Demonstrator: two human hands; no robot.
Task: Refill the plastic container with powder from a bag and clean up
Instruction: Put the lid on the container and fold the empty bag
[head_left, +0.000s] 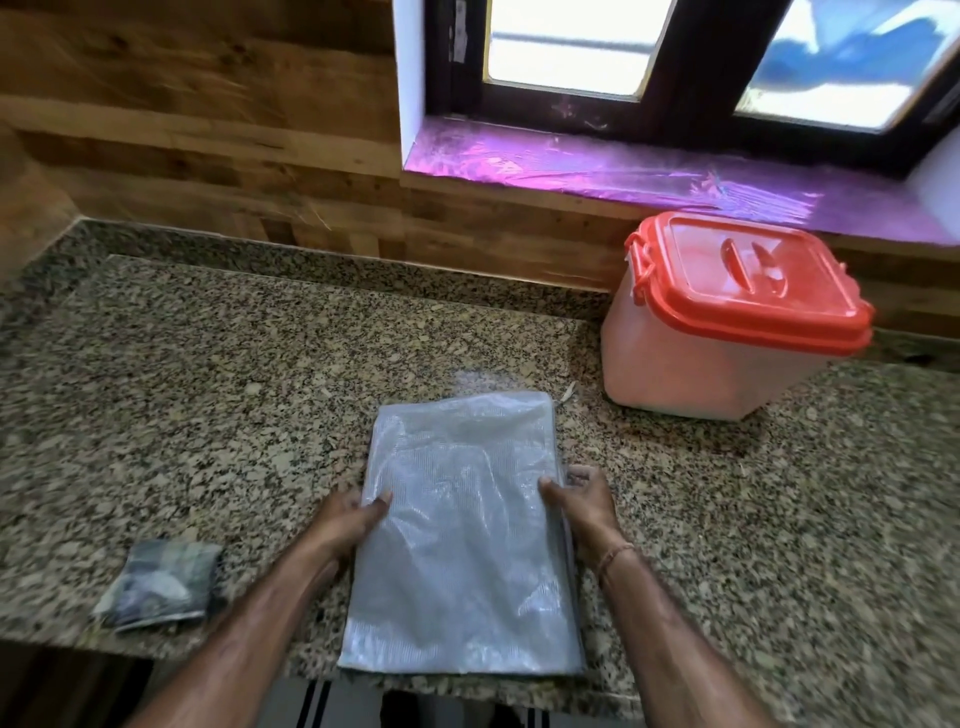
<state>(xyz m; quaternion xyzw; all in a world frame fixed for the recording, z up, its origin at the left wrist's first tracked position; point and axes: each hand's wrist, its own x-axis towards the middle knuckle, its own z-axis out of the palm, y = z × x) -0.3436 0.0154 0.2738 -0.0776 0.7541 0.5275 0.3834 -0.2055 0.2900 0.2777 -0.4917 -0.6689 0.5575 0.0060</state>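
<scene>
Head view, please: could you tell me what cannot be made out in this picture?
- container: red lid on, cloudy walls; powder level hidden, head view.
- bag: lies flat; any leftover powder inside cannot be seen.
- left hand and right hand: fingers mostly hidden under the bag's edges.
- small packet at left: motion blur, print unreadable.

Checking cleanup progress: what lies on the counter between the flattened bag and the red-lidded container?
In the head view, mostly bare granite counter, with one small pale scrap beside the bag; the container stands apart.
</scene>
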